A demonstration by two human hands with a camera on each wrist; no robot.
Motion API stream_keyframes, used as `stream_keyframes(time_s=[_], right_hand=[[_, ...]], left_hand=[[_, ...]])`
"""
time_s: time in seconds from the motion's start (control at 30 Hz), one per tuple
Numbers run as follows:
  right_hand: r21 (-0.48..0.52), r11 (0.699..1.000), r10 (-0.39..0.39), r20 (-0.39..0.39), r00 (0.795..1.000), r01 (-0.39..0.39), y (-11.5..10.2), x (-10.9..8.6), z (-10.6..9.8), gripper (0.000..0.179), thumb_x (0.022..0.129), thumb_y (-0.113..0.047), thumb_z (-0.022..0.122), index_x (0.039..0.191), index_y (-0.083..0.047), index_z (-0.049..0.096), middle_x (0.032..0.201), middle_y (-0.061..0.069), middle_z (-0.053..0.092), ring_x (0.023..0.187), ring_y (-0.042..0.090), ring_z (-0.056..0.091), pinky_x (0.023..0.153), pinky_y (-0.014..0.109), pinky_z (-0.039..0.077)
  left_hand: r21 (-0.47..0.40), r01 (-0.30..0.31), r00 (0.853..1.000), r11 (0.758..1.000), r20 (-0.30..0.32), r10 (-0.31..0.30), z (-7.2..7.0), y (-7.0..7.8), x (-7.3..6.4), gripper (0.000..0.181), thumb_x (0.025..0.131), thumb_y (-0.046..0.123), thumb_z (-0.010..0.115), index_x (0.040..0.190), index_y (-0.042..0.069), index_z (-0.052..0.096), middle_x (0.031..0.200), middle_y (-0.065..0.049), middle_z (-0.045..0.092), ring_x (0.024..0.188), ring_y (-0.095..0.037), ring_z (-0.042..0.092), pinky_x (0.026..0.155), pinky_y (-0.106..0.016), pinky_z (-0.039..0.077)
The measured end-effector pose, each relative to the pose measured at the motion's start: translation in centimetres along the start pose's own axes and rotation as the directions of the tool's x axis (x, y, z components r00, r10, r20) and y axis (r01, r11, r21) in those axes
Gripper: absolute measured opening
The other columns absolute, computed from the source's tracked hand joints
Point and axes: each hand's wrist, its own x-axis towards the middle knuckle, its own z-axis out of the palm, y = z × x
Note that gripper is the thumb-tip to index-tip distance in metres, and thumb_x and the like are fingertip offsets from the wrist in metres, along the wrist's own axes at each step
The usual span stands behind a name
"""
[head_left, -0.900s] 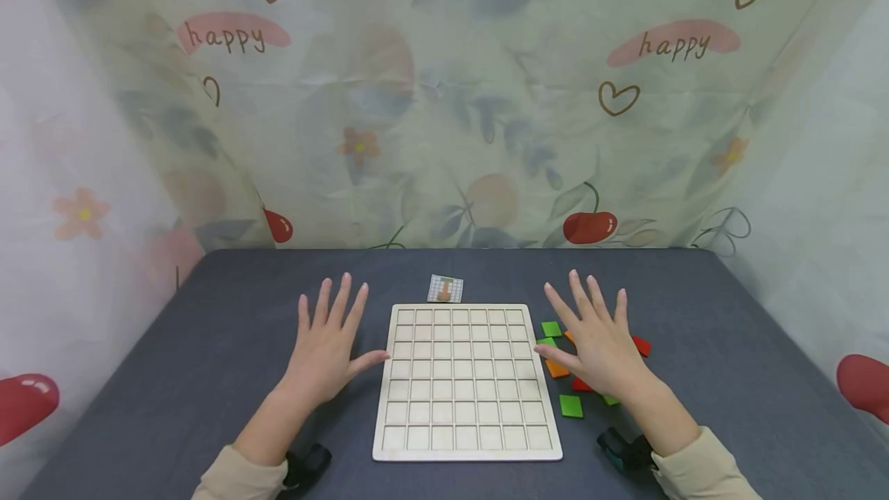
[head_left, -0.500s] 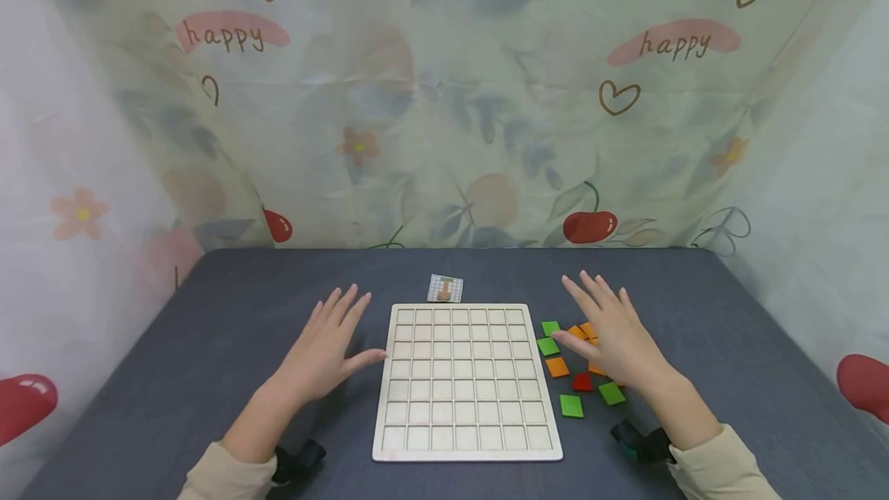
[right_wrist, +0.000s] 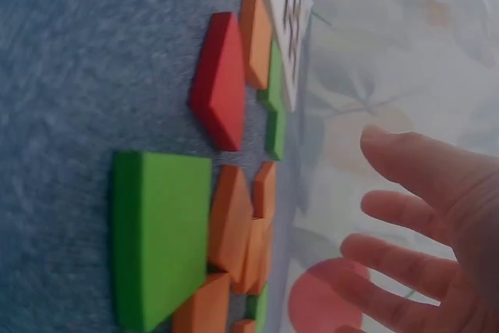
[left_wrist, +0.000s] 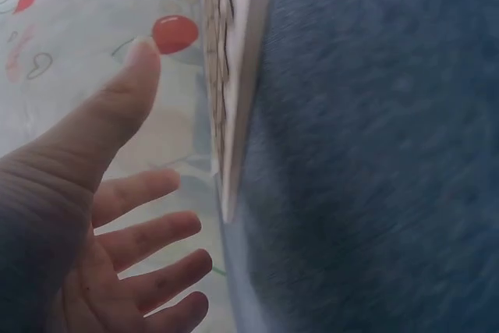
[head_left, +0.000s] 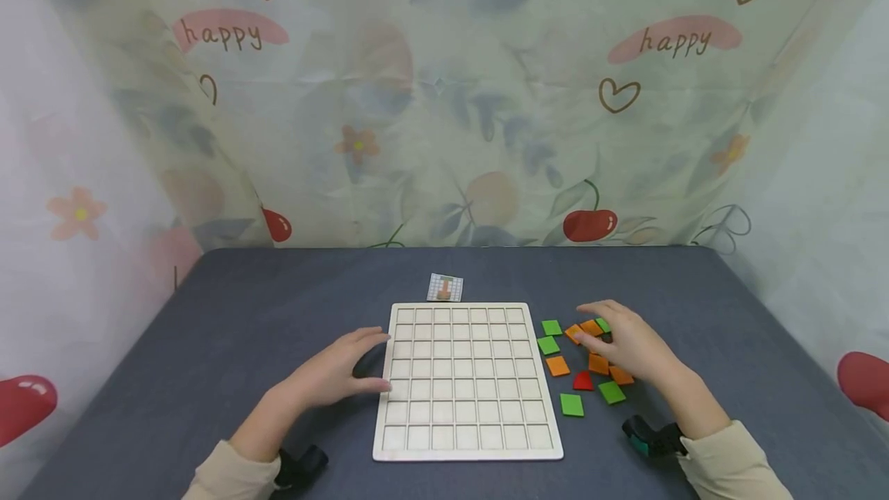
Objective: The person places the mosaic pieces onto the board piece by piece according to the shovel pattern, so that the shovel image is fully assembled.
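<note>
A pale wooden grid board (head_left: 467,450) lies flat in the middle of the table. My left hand (head_left: 332,370) hovers at its left edge, thumb and fingers apart with nothing between them; the left wrist view shows the same hand (left_wrist: 117,216) beside the raised edge of the board (left_wrist: 242,76). Over the loose square tiles to the right is my right hand (head_left: 628,342), fingers relaxed and holding nothing. Below it lie orange tiles (head_left: 557,366), green tiles (head_left: 612,393) and a red tile (head_left: 583,381). Part of the pile is hidden under the right hand.
Behind the board lies a small printed card (head_left: 445,288) with a grid picture. Dark grey cloth covers the table (head_left: 208,330). A patterned curtain (head_left: 444,99) hangs behind it and at both sides. Black straps with cameras (head_left: 653,438) sit on the wrists.
Both hands have come down from a raised, spread-finger pose, their fingers bending inward. The left has neared the board's edge; the right has shifted over the tiles, uncovering more of them.
</note>
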Motion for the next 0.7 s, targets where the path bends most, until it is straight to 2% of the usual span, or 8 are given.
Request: stream_keyframes(time_s=[0.23, 0.37, 0.5, 0.7], right_hand=[[0.038, 0.999, -0.022, 0.033, 0.999, 0.020, 0.8, 0.4, 0.7, 0.042, 0.087, -0.027, 0.066, 0.120, -0.002, 0.060, 0.118, 0.018, 0.060, 0.110, 0.037, 0.055, 0.090, 0.053, 0.047], [0.063, 0.997, -0.037, 0.051, 0.998, 0.033, 0.9, 0.9, 0.9, 0.041, 0.087, -0.026, 0.066, 0.119, -0.001, 0.060, 0.116, 0.017, 0.061, 0.106, 0.035, 0.057, 0.089, 0.052, 0.047], [0.085, 0.995, -0.054, 0.070, 0.996, 0.048, 1.1, 1.3, 1.0, 0.039, 0.086, -0.025, 0.066, 0.117, -0.001, 0.061, 0.113, 0.016, 0.062, 0.103, 0.033, 0.057, 0.087, 0.051, 0.048], [0.115, 0.993, -0.053, 0.108, 0.993, 0.040, 1.2, 2.1, 1.3, 0.037, 0.086, -0.022, 0.067, 0.116, -0.001, 0.062, 0.111, 0.015, 0.064, 0.101, 0.031, 0.059, 0.087, 0.048, 0.049]], left_hand=[[-0.018, -0.067, 0.997, 0.998, 0.047, 0.068, 0.5, -0.1, 0.3, 0.089, 0.067, 0.050, 0.078, 0.138, 0.007, 0.045, 0.145, -0.017, 0.039, 0.134, -0.036, 0.038, 0.106, -0.053, 0.034], [-0.025, -0.083, 0.992, 0.996, 0.088, 0.085, 0.5, -0.2, 0.3, 0.093, 0.064, 0.048, 0.080, 0.139, 0.007, 0.044, 0.147, -0.018, 0.037, 0.135, -0.037, 0.035, 0.106, -0.053, 0.034], [-0.035, -0.084, 0.990, 0.996, 0.115, 0.087, 0.5, -0.3, 0.3, 0.091, 0.064, 0.046, 0.081, 0.138, 0.005, 0.045, 0.147, -0.018, 0.037, 0.136, -0.037, 0.035, 0.106, -0.053, 0.033], [-0.028, -0.067, 0.990, 0.997, 0.120, 0.070, 0.5, -0.1, 0.3, 0.090, 0.064, 0.044, 0.082, 0.136, 0.004, 0.046, 0.146, -0.017, 0.038, 0.135, -0.037, 0.036, 0.107, -0.053, 0.033]])
